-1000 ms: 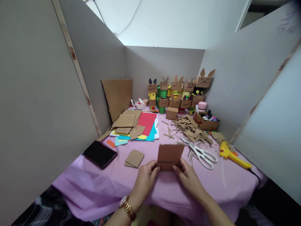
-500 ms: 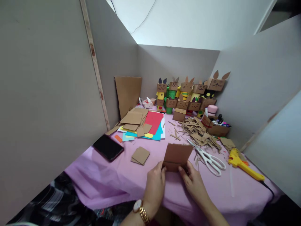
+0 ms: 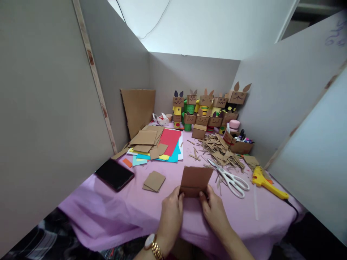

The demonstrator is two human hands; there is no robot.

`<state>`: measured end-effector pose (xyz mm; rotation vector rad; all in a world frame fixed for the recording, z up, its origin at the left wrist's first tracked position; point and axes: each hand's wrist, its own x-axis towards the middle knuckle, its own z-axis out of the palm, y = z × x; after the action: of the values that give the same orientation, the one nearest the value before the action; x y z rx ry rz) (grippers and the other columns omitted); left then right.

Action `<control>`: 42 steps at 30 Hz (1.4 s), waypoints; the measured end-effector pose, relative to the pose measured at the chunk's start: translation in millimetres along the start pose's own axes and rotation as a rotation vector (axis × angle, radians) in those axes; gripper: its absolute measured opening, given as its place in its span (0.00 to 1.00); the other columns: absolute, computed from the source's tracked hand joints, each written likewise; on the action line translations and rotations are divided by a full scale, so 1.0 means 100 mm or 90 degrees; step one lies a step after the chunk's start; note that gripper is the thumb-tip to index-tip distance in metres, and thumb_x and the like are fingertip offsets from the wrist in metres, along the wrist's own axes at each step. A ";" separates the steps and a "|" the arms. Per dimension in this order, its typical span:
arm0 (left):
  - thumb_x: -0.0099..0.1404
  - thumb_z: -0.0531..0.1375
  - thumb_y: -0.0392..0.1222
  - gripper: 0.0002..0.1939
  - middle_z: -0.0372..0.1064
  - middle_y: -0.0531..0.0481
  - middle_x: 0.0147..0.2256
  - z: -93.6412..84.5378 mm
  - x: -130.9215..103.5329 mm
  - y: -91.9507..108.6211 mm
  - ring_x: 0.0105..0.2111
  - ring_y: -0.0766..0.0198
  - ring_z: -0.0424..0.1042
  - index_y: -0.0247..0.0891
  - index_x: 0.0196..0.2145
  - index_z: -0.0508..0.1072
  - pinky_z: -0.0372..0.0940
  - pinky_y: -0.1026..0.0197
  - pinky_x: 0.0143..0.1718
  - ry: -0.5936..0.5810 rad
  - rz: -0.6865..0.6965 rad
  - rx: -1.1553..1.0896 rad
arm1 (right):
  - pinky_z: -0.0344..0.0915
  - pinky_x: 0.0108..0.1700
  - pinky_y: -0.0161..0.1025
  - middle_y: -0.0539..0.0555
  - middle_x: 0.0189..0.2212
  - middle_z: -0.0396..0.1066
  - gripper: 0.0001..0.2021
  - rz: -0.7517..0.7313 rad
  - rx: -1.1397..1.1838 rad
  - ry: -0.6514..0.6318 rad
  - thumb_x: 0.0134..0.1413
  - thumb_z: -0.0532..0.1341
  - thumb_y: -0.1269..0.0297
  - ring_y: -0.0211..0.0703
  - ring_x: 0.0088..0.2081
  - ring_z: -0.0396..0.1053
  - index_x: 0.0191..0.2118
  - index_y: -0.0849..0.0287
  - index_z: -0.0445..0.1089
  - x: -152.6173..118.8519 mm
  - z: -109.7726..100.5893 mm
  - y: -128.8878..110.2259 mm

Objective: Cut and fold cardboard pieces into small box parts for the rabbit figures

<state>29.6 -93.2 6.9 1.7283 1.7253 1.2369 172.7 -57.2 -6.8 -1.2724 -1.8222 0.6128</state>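
Observation:
Between my hands is a folded piece of brown cardboard (image 3: 196, 178), its larger panel standing up and a crease running across its lower part. My left hand (image 3: 172, 208) grips its lower left edge, thumb toward me. My right hand (image 3: 214, 207) pinches the lower right corner, with the thumb on the front panel; the fingers behind are mostly hidden. To the left lie small cardboard squares (image 3: 154, 181), stacked slightly askew. White-handled scissors (image 3: 232, 180) rest to the right, blades pointing toward the far left.
A yellow glue gun (image 3: 268, 184) and a clear glue stick (image 3: 256, 203) lie at the right. Cardboard scraps (image 3: 219, 148) are piled beyond the scissors. A dark phone or tablet (image 3: 115, 174), coloured paper (image 3: 170, 141) and cardboard sheets (image 3: 143, 138) occupy the left. Box-headed figures (image 3: 204, 108) stand behind.
The whole scene has shifted left in view as the head turned slightly right. Both hands keep the same hold on the folded cardboard.

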 end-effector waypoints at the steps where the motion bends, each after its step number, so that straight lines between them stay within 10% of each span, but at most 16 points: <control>1: 0.66 0.46 0.36 0.16 0.76 0.39 0.35 0.00 0.00 0.00 0.35 0.54 0.75 0.36 0.44 0.70 0.65 0.57 0.36 -0.001 -0.001 0.003 | 0.66 0.36 0.42 0.59 0.32 0.73 0.12 0.002 -0.005 0.002 0.58 0.47 0.62 0.51 0.35 0.72 0.42 0.60 0.62 0.00 0.00 0.00; 42: 0.62 0.51 0.37 0.14 0.76 0.40 0.40 -0.05 0.04 -0.03 0.39 0.55 0.74 0.36 0.44 0.70 0.65 0.58 0.40 -0.016 0.008 -0.081 | 0.67 0.38 0.40 0.55 0.27 0.74 0.16 0.031 0.090 0.037 0.60 0.50 0.55 0.51 0.36 0.73 0.44 0.60 0.67 0.00 0.02 -0.12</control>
<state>23.0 -90.9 8.4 1.6759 1.5878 1.2945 164.7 -61.7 0.9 -1.2296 -1.6743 0.7101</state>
